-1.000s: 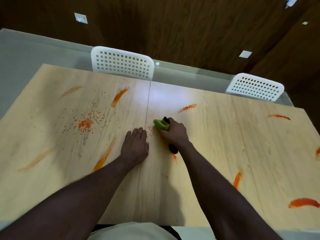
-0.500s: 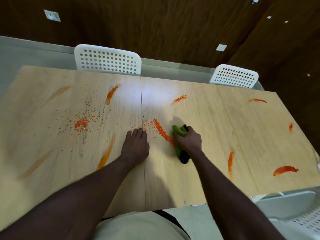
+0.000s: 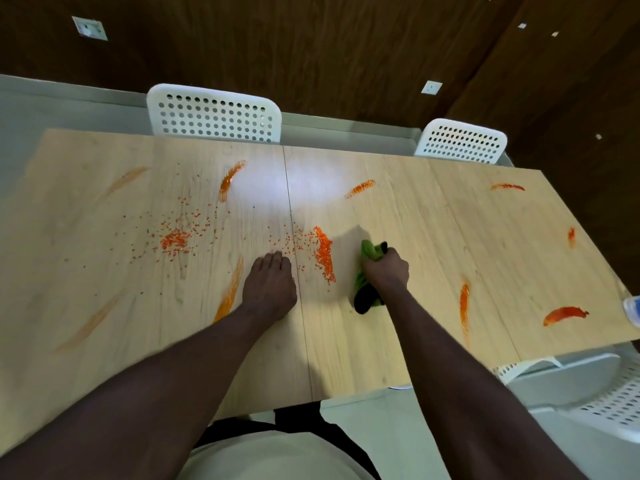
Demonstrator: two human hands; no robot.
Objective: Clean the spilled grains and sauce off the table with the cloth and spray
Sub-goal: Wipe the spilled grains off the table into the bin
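Spilled orange grains (image 3: 175, 240) lie scattered over the left half of the pale wooden tabletop (image 3: 398, 341), thickest in a small heap midway between its far and near edges. Left of them is a faint orange smear (image 3: 124, 180) toward the far left corner, and a second faint smear (image 3: 90, 323) lies nearer the near edge. Right of the heap, a bright orange sauce streak (image 3: 230, 180) lies toward the far edge. A longer dull orange streak (image 3: 230, 292) runs just beside the left hand (image 3: 270, 289). That hand lies flat on the tabletop, palm down, fingers straight and together, holding nothing.

Just right of the centre seam (image 3: 294, 237), a dense band of grains (image 3: 323, 258) lies between the two hands. Beyond it, toward the far edge, is a short speckled orange streak (image 3: 360, 188). The bunched green-and-black cloth (image 3: 369, 251) sits on the tabletop right of the band, and the right hand (image 3: 386, 268) grips it with fingers curled round it.

Further right are a thin upright orange streak (image 3: 464, 303), a small red streak (image 3: 507, 187) near the far right corner, an orange dab (image 3: 571, 237) and a thick red streak (image 3: 564, 315) by the right edge. A pale blue-and-white object (image 3: 632, 308) is cut off at the right edge; I cannot tell what it is.
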